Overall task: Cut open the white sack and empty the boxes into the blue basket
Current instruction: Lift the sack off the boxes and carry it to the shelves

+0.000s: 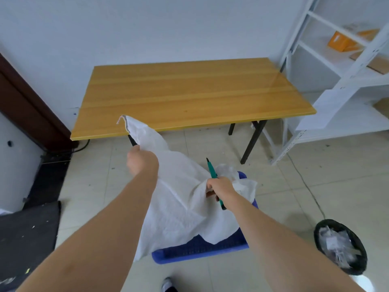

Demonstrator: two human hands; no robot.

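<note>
Pale floor tiles [273,207] carry the blue basket [202,249], draped by the limp white sack [179,207]. No boxes show; the cloth hides the basket's inside. Right hand [221,186] is clenched on a sack fold and a green-handled cutter [212,171], point up; left hand [141,159] grips a raised corner. That tip could snag cloth or nick the left forearm. Beyond stands a wooden table [189,91].

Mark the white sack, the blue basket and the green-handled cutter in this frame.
white sack [181,207]: head view, on the creased middle of the cloth.
blue basket [202,250]: head view, on its near rim wall.
green-handled cutter [211,169]: head view, on the handle above the right hand.
</note>
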